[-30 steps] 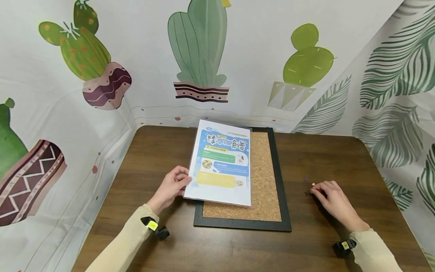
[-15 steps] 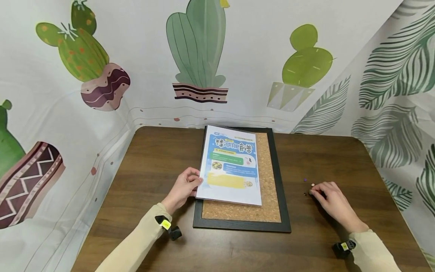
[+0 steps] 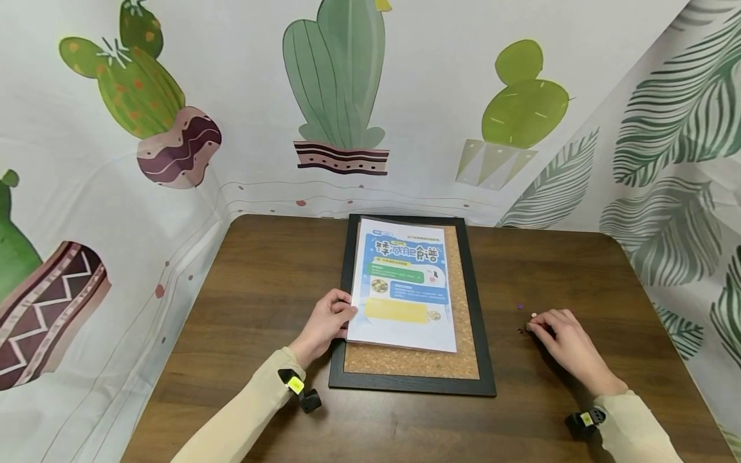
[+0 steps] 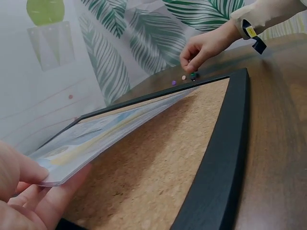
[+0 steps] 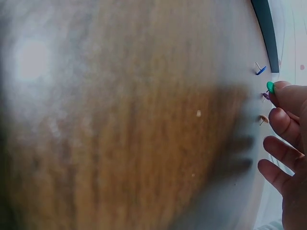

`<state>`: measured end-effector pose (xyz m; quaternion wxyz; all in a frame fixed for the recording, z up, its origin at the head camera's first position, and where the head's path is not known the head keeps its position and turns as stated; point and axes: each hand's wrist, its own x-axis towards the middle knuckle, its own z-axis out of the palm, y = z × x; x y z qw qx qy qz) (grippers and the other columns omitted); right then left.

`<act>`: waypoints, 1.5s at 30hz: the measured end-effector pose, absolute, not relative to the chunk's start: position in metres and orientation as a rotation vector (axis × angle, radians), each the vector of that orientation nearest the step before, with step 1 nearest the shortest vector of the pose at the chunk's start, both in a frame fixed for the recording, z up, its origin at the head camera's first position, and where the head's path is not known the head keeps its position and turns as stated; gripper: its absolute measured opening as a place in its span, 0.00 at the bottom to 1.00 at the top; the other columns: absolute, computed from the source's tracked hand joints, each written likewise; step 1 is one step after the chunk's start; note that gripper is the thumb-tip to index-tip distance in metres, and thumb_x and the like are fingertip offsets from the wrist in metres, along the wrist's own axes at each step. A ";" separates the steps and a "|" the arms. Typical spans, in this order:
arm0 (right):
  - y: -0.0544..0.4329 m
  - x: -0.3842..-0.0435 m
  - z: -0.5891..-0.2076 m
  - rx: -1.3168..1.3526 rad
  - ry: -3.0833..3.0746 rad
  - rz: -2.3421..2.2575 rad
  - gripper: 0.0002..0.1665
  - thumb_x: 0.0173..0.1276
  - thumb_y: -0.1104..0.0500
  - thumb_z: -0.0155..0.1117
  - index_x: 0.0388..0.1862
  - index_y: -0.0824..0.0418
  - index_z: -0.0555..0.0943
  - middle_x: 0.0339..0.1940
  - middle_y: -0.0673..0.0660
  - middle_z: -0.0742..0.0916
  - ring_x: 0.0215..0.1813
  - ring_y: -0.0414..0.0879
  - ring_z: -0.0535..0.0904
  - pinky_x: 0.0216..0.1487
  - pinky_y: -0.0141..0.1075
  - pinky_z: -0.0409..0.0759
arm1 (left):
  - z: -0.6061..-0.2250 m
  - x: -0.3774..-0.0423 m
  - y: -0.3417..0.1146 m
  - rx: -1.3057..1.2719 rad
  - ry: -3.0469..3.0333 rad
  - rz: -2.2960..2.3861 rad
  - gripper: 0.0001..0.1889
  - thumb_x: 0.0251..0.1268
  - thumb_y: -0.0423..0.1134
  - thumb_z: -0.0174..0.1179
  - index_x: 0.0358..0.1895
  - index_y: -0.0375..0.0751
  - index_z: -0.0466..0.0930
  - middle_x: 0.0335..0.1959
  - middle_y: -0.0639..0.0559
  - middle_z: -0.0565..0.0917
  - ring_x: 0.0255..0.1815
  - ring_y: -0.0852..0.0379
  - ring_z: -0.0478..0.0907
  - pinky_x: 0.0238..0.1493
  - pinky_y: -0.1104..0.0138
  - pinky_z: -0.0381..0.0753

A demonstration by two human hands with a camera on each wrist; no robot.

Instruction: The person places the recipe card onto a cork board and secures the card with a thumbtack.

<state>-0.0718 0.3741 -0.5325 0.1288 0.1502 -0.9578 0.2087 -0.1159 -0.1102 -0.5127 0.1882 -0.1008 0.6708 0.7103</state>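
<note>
My left hand [image 3: 324, 323] pinches the left edge of a glossy printed sheet [image 3: 405, 332], blue with green and yellow blocks. Beneath the sheet lies a cork board [image 3: 405, 364] with a black frame. In the left wrist view the sheet [image 4: 103, 139] is tilted, its near edge raised above the cork and its far edge down close to it. My right hand [image 3: 570, 347], at the right of the board, pinches a green thumbtack [image 5: 270, 87] between thumb and finger. Close by lie a blue thumbtack [image 5: 261, 70], a purple thumbtack [image 5: 266, 96] and a beige thumbtack [image 5: 264, 119].
A brown wooden table [image 3: 255, 270] carries everything. Behind it and at both sides hangs a white cloth [image 3: 428, 83] printed with cacti and leaves, close to the table's back edge. The board's black frame [image 3: 405, 382] stands slightly above the table.
My left hand has moved the sheet rightward and slightly down in the head view, so it now lies more squarely over the cork board. The right hand has stayed in place.
</note>
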 end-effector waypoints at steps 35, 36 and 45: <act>0.373 -0.074 -0.529 0.413 -2.790 0.623 0.07 0.64 0.68 0.76 0.35 0.58 0.87 0.36 0.54 0.87 0.45 0.51 0.75 0.44 0.40 0.71 | -0.511 -0.113 -0.109 0.203 2.657 1.298 0.09 0.71 0.36 0.68 0.45 0.35 0.79 0.25 0.54 0.80 0.21 0.61 0.74 0.25 0.68 0.74; 0.373 -0.073 -0.529 0.411 -2.790 0.619 0.07 0.64 0.68 0.76 0.35 0.58 0.87 0.36 0.53 0.87 0.45 0.50 0.76 0.44 0.39 0.71 | -0.511 -0.113 -0.109 0.209 2.660 1.291 0.09 0.71 0.35 0.68 0.45 0.35 0.79 0.25 0.54 0.80 0.21 0.60 0.74 0.25 0.68 0.74; 0.373 -0.073 -0.530 0.409 -2.779 0.628 0.07 0.63 0.68 0.76 0.35 0.58 0.87 0.36 0.53 0.87 0.45 0.50 0.75 0.44 0.39 0.71 | -0.511 -0.112 -0.109 0.223 2.673 1.270 0.09 0.70 0.35 0.69 0.44 0.35 0.79 0.26 0.54 0.79 0.23 0.60 0.74 0.26 0.68 0.74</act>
